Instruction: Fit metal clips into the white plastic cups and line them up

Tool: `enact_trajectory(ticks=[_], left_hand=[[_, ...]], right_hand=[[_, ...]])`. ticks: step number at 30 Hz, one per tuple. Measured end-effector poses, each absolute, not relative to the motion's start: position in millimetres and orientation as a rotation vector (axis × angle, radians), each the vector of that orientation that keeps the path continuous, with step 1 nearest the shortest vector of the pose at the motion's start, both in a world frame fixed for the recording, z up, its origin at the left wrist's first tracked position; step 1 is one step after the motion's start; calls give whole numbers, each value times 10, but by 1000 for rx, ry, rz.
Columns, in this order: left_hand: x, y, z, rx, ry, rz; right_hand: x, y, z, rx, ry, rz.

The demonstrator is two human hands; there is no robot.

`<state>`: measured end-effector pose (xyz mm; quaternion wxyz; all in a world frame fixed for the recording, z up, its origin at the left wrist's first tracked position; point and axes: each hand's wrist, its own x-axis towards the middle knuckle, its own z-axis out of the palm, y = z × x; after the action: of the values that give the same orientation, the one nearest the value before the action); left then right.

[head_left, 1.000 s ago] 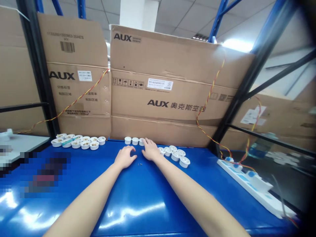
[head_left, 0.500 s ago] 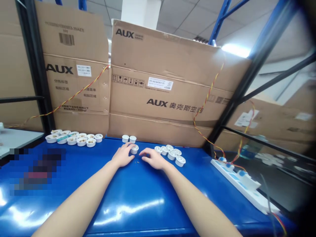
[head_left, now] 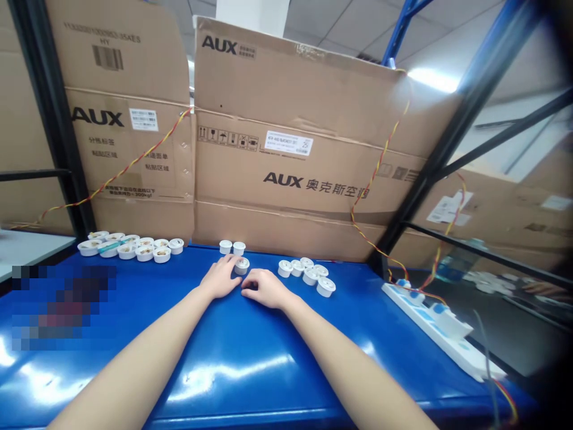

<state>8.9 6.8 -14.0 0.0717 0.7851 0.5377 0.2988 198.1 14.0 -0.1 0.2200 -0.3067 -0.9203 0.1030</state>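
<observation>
In the head view, the left hand (head_left: 219, 278) rests on the blue desk (head_left: 277, 352), its fingertips against a white cup (head_left: 242, 266) without clamping it. The right hand (head_left: 264, 288) curls loosely just below that cup, nearly meeting the left. Two cups (head_left: 231, 246) stand just behind, between a left cluster (head_left: 129, 249) and a right cluster (head_left: 307, 273).

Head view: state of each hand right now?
Left hand: open, fingertips at a small white cup, not gripping it.
Right hand: loosely curled, open, holding nothing.
</observation>
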Motion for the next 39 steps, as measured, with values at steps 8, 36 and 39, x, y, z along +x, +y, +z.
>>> enact_trajectory(ticks=[8,36,39], left_hand=[[90,77,-146,2369,1634,887],[151,-44,19,2491,1329,1095],[155,-52,36,2497,1329,1072]], right_hand=[[1954,144,-13,-843,-2518,314],[1990,176,67,-953,-2086,309],[2000,169,78,-951,-2115,277]])
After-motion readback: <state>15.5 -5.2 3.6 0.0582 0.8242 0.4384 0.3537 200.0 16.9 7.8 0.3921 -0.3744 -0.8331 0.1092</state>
